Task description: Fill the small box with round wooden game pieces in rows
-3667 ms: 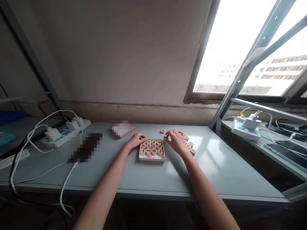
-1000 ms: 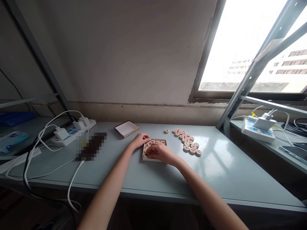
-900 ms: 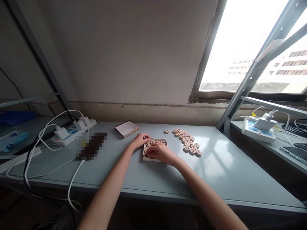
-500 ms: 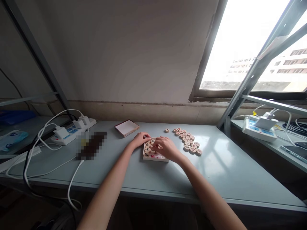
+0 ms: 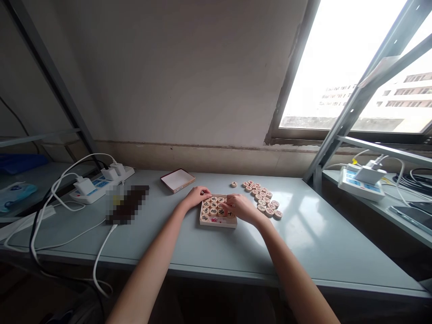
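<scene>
A shallow open box [image 5: 218, 224] on the desk holds rows of round wooden xiangqi pieces [image 5: 213, 205] with black characters. Something whitish with red markings shows along its front part. My left hand [image 5: 196, 196] grips the box at its far left corner, fingers curled over the rim. Over the right side of the box, my right hand [image 5: 241, 208] has its fingers drawn together, fingertips down at the pieces; what lies between them is hidden. To the right lies a loose cluster of pieces with red characters [image 5: 265, 194], and one single piece [image 5: 234, 184] sits apart from them.
The upturned box lid [image 5: 177, 180] lies behind and left of the box. Farther left are a pixelated dark object [image 5: 128, 204], a power strip [image 5: 101, 183] and white cables. Another power strip [image 5: 360, 182] stands at far right, beyond the metal frame.
My right hand has shifted right across the box, uncovering more black-character pieces in the middle rows. My left hand stays at the corner. The view has shifted slightly.
</scene>
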Action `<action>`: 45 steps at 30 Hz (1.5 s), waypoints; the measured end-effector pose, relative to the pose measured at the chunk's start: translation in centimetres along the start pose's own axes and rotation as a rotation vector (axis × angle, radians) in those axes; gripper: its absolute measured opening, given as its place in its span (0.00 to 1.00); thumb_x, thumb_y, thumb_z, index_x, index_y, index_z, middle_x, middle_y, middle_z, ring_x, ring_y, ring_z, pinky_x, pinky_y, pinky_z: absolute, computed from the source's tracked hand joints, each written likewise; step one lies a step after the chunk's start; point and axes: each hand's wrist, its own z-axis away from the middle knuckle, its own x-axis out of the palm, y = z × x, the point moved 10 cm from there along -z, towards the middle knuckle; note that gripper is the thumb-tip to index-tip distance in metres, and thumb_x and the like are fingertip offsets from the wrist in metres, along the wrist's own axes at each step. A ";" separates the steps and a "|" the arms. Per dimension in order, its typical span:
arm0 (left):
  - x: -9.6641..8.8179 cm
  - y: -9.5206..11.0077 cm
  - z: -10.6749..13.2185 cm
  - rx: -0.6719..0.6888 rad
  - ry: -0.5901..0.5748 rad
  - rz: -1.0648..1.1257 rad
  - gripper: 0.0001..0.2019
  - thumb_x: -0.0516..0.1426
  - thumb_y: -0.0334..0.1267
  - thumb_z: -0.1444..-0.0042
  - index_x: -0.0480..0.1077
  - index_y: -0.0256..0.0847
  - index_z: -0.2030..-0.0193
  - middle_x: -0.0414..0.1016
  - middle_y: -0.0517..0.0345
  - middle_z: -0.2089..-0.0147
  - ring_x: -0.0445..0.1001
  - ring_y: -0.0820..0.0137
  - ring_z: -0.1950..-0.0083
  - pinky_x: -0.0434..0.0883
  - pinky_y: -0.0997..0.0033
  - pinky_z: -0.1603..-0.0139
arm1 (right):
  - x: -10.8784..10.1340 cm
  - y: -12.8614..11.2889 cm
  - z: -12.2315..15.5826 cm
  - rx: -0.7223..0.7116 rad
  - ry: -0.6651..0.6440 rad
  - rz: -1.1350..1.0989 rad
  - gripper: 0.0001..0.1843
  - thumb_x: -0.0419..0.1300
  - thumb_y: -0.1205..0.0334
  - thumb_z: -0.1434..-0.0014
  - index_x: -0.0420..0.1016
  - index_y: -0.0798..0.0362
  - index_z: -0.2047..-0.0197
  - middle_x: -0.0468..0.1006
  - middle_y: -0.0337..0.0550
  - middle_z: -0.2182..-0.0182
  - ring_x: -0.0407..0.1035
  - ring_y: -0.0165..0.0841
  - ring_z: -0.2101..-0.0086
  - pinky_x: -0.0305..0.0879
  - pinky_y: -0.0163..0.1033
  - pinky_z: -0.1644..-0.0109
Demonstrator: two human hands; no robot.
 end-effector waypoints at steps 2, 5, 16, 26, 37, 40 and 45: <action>0.0 -0.1 0.0 -0.004 -0.001 0.007 0.14 0.54 0.46 0.51 0.73 0.37 0.66 0.76 0.52 0.64 0.71 0.64 0.61 0.66 0.69 0.61 | -0.1 -0.1 -0.1 -0.009 0.007 -0.002 0.27 0.45 0.51 0.38 0.75 0.53 0.80 0.72 0.43 0.76 0.60 0.27 0.78 0.52 0.34 0.69; 0.1 -0.4 -0.1 -0.017 0.001 0.025 0.15 0.55 0.47 0.51 0.73 0.37 0.65 0.76 0.52 0.62 0.71 0.63 0.59 0.66 0.69 0.60 | -1.1 1.0 -0.3 0.040 0.130 0.046 0.25 0.43 0.53 0.37 0.76 0.51 0.75 0.74 0.43 0.70 0.65 0.30 0.70 0.56 0.35 0.63; 0.4 -1.2 -0.1 -0.032 -0.072 0.124 0.17 0.56 0.48 0.53 0.73 0.36 0.64 0.76 0.49 0.61 0.72 0.61 0.57 0.67 0.67 0.57 | 2.2 9.0 -1.4 0.204 0.165 0.391 0.23 0.40 0.60 0.38 0.56 0.51 0.40 0.57 0.45 0.40 0.43 0.38 0.39 0.35 0.52 0.38; 0.2 -1.3 -0.1 -0.055 -0.073 0.107 0.18 0.55 0.49 0.52 0.74 0.36 0.63 0.76 0.49 0.60 0.72 0.61 0.56 0.67 0.67 0.56 | 0.3 7.0 -0.8 0.181 0.256 0.335 0.08 0.49 0.62 0.41 0.66 0.53 0.59 0.72 0.48 0.58 0.63 0.39 0.53 0.49 0.47 0.46; 0.1 -1.1 0.1 -0.051 -0.063 0.107 0.18 0.55 0.49 0.52 0.74 0.36 0.64 0.76 0.49 0.60 0.72 0.61 0.57 0.67 0.66 0.56 | -0.8 6.8 -0.6 0.227 0.280 0.231 0.06 0.53 0.62 0.43 0.70 0.52 0.64 0.76 0.45 0.64 0.66 0.37 0.58 0.50 0.46 0.50; 0.2 -1.2 0.0 -0.054 -0.069 0.109 0.18 0.55 0.48 0.52 0.73 0.36 0.64 0.76 0.49 0.61 0.72 0.61 0.57 0.67 0.66 0.57 | -2.1 7.1 -0.1 0.272 0.346 0.154 0.10 0.54 0.59 0.43 0.71 0.51 0.60 0.75 0.45 0.61 0.66 0.38 0.59 0.52 0.46 0.50; 0.2 -1.1 0.0 -0.033 -0.067 0.105 0.18 0.55 0.48 0.52 0.73 0.35 0.64 0.76 0.49 0.60 0.72 0.62 0.57 0.66 0.67 0.56 | -2.2 2.9 -0.1 0.054 0.196 -0.216 0.18 0.55 0.52 0.44 0.72 0.50 0.53 0.75 0.44 0.61 0.68 0.33 0.63 0.61 0.38 0.60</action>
